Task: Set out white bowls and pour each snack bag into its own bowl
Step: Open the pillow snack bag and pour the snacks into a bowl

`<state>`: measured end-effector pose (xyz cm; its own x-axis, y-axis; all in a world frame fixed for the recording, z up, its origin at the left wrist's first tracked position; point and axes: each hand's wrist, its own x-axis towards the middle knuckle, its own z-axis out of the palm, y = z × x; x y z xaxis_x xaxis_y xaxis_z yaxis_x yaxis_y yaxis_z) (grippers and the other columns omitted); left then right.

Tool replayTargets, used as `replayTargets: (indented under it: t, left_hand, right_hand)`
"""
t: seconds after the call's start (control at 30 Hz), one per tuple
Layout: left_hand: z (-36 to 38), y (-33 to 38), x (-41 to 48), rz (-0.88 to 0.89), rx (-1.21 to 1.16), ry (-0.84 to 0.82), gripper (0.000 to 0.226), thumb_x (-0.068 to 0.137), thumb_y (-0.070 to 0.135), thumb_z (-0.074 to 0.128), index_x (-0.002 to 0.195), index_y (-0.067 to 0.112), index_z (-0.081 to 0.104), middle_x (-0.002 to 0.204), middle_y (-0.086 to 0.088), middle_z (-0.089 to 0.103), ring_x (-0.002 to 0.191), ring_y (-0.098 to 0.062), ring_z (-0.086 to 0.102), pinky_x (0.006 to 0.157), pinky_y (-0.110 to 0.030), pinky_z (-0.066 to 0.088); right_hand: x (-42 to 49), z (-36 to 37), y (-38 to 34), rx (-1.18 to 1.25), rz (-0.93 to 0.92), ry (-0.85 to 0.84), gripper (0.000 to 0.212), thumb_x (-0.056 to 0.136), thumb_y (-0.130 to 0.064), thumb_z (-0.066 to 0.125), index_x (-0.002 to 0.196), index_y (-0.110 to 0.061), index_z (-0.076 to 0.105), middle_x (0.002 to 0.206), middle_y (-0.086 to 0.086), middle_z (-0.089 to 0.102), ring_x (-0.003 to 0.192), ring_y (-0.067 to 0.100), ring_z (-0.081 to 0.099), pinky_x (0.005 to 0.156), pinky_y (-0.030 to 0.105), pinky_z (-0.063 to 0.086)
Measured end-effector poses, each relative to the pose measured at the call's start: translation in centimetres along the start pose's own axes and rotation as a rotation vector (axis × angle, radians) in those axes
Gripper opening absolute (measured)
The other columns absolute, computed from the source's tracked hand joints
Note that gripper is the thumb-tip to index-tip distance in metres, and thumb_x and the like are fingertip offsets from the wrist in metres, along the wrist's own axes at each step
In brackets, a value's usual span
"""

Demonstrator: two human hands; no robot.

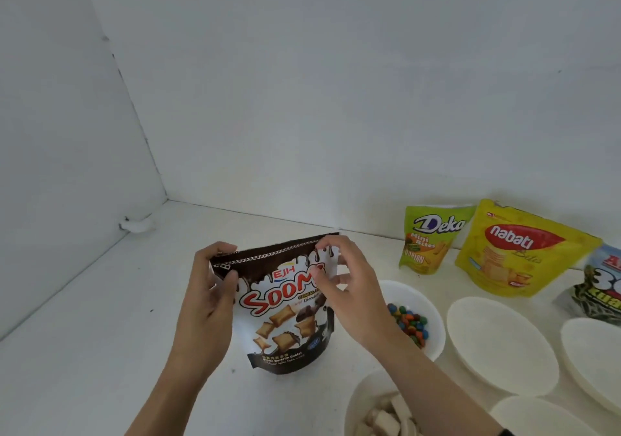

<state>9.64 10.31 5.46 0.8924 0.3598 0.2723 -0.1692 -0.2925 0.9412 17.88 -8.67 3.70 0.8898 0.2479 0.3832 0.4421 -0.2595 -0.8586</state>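
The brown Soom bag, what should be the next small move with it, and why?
Probably tear the top strip open. The left hand and the right hand pinch the Soom bag at its top corners, the top edge looks sealed, and an empty white bowl waits to its right.

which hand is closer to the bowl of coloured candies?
Right. The right hand pinches the top right corner of the cereal bag, just left of the candy bowl; the left hand grips the bag's far corner.
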Motion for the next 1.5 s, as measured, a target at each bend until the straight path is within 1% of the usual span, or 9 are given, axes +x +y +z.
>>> replayTargets:
  t: [0.1, 0.27, 0.37, 0.5, 0.6, 0.83, 0.97, 1.33, 1.5]
  left_hand:
    - [-0.6, -0.9, -1.5, 0.027, 0.12, -0.085, 0.034, 0.106, 0.014, 0.042, 0.12, 0.045, 0.044, 0.105, 0.019, 0.071, 0.097, -0.008, 0.073, 0.071, -0.022, 0.061]
    - [-1.3, -1.2, -2.0, 0.1, 0.293, -0.029, 0.036, 0.098, 0.013, 0.061, 0.129, 0.031, 0.053, 0.127, 0.005, 0.061, 0.113, -0.014, 0.062, 0.086, -0.023, 0.056]
    - [-1.7, -0.6, -1.9, 0.146, 0.359, -0.012, 0.035, 0.096, 0.015, 0.065, 0.128, 0.027, 0.058, 0.123, 0.008, 0.06, 0.107, -0.008, 0.059, 0.082, -0.014, 0.05]
    - [-2.4, -0.2, -1.2, 0.106, 0.354, -0.095, 0.029, 0.096, 0.021, 0.065, 0.123, 0.03, 0.057, 0.116, 0.011, 0.07, 0.102, -0.013, 0.067, 0.083, -0.022, 0.056]
    - [-2.7, 0.1, -0.8, 0.122, 0.378, -0.107, 0.028, 0.095, 0.018, 0.067, 0.119, 0.03, 0.059, 0.112, 0.012, 0.07, 0.101, -0.017, 0.067, 0.079, -0.021, 0.054]
    - [-2.9, 0.3, -0.3, 0.209, 0.415, -0.083, 0.031, 0.089, 0.011, 0.074, 0.112, 0.03, 0.066, 0.101, 0.025, 0.067, 0.092, -0.01, 0.068, 0.071, -0.008, 0.049]
    - [-3.1, -0.2, 0.1, 0.217, 0.397, -0.084, 0.032, 0.088, 0.011, 0.076, 0.111, 0.031, 0.068, 0.104, 0.021, 0.07, 0.089, -0.011, 0.069, 0.077, -0.017, 0.055]
    - [-3.0, -0.4, 0.6, 0.218, 0.358, -0.026, 0.04, 0.085, 0.011, 0.079, 0.106, 0.043, 0.066, 0.096, 0.034, 0.065, 0.086, -0.006, 0.069, 0.07, -0.003, 0.049]
    - [-3.1, -0.6, 0.6, 0.22, 0.336, -0.025, 0.037, 0.085, 0.011, 0.079, 0.106, 0.039, 0.069, 0.097, 0.03, 0.067, 0.088, -0.007, 0.069, 0.069, -0.007, 0.052]
  right_hand:
    - [-1.8, 0.2, 0.0, 0.024, 0.002, 0.026, 0.036, 0.094, -0.023, 0.069, 0.122, -0.038, 0.053, 0.127, -0.012, 0.054, 0.116, -0.008, 0.053, 0.087, 0.02, 0.054]
    - [-1.9, 0.0, -1.1, -0.049, -0.094, 0.075, 0.02, 0.092, -0.016, 0.072, 0.107, -0.028, 0.07, 0.114, -0.002, 0.058, 0.113, 0.008, 0.054, 0.093, 0.028, 0.048]
    - [-1.5, 0.2, -1.7, -0.077, -0.101, 0.077, 0.017, 0.09, -0.02, 0.073, 0.105, -0.027, 0.073, 0.11, -0.004, 0.059, 0.113, 0.018, 0.054, 0.099, 0.04, 0.047]
    - [-1.2, 0.9, -2.5, -0.248, -0.187, 0.11, 0.019, 0.086, -0.04, 0.067, 0.104, -0.034, 0.072, 0.104, -0.013, 0.063, 0.112, 0.015, 0.052, 0.097, 0.055, 0.043]
    - [-0.9, 1.4, -3.4, -0.397, -0.262, 0.107, 0.016, 0.086, -0.036, 0.071, 0.101, -0.035, 0.075, 0.104, -0.014, 0.066, 0.116, 0.019, 0.053, 0.102, 0.059, 0.035]
    - [0.3, 2.5, -4.9, -0.484, -0.377, -0.08, 0.016, 0.089, -0.032, 0.071, 0.104, -0.033, 0.076, 0.102, -0.015, 0.066, 0.112, 0.011, 0.052, 0.115, 0.052, 0.027]
    - [0.9, 2.9, -5.1, -0.468, -0.368, -0.13, 0.015, 0.087, -0.025, 0.074, 0.101, -0.03, 0.072, 0.097, -0.012, 0.065, 0.103, 0.012, 0.054, 0.104, 0.047, 0.036]
    - [1.8, 3.6, -4.5, -0.437, -0.474, -0.134, 0.021, 0.084, -0.014, 0.079, 0.103, -0.023, 0.078, 0.098, -0.008, 0.069, 0.097, 0.014, 0.061, 0.095, 0.033, 0.039]
    - [1.7, 3.6, -4.6, -0.38, -0.427, -0.137, 0.018, 0.083, -0.013, 0.079, 0.098, -0.023, 0.076, 0.096, -0.009, 0.069, 0.095, 0.012, 0.061, 0.093, 0.042, 0.047]
